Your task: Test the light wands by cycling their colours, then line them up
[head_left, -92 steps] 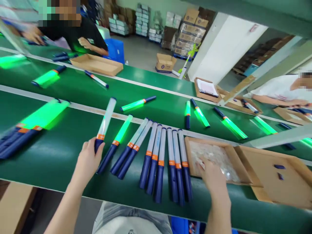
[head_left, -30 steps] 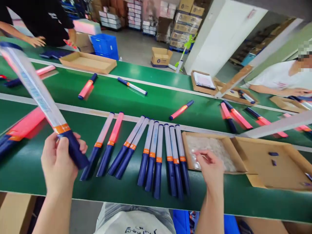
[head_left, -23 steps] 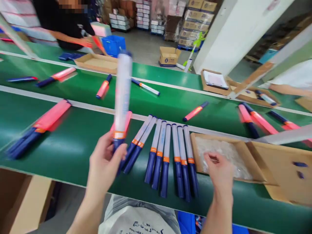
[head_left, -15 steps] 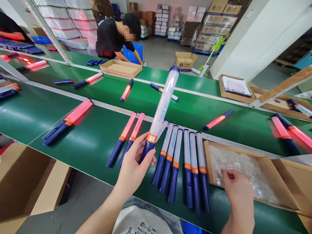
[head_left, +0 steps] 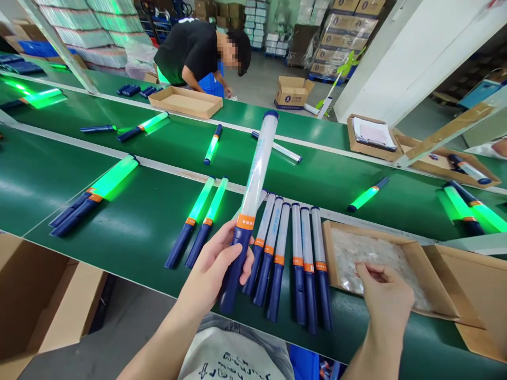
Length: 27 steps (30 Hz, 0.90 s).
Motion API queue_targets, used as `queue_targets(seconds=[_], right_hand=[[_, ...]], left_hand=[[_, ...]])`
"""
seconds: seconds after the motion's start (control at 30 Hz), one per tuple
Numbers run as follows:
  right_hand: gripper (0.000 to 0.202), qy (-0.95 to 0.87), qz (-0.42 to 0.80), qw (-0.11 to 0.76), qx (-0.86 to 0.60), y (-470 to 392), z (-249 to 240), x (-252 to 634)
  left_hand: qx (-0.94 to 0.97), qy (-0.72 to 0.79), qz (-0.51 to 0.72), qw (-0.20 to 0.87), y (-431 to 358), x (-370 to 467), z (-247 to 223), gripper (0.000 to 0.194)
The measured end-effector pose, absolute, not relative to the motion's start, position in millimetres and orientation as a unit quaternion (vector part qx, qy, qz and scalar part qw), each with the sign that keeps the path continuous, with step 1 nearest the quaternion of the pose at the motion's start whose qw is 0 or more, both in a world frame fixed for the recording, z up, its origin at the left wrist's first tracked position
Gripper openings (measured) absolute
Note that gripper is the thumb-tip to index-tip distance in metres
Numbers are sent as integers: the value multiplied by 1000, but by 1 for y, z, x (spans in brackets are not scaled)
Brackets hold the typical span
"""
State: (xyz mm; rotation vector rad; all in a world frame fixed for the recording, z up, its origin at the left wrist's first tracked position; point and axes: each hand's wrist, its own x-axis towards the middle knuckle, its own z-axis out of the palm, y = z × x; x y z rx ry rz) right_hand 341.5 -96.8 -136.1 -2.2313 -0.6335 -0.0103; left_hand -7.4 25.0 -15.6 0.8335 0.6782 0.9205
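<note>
My left hand (head_left: 216, 264) is wrapped round the dark blue handle of a light stick (head_left: 259, 158), unlit, with a clear tube and an orange band, tilted up over the green table. Over a shallow cardboard tray (head_left: 328, 253) of clear plastic pieces (head_left: 368, 253), my right hand (head_left: 386, 290) has thumb and forefinger pinched together; whatever is between them is too small to make out. Several unlit light sticks (head_left: 299, 264) lie in a row between my hands. To the left, two green-lit sticks (head_left: 198, 211) lie side by side.
More lit sticks lie on the belt (head_left: 317, 179), with one unlit stick (head_left: 283, 148) among them. Across it a person (head_left: 194, 53) bends beside a cardboard tray (head_left: 186, 103). An open carton (head_left: 47, 301) stands at lower left. A paper-filled box (head_left: 372, 134) sits at the back right.
The lit sticks have turned from red to green. In my left hand the stick has rolled, so its number label no longer shows. My right hand stays pinched over the tray.
</note>
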Motion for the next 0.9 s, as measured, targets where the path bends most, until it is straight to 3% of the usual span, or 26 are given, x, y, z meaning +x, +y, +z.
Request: queue_targets(seconds=[0.23,0.43,0.6,0.9], right_hand=[[54,-232,-5,452,-862,-98,-127,332],[54,-243,-10,471,-848,-95,-112,313],[65,-275,8,471,-838,-97,-104,298],[32,-369,-4,573,-732,-88,-60,239]], left_hand=[[298,206,404,840,32,-7,-17,21],[338,251,411,809,31,-6,-21,21],[403,290,372,784,31,-9,-30,37],[398,289,324,808,35,-9,-33,34]])
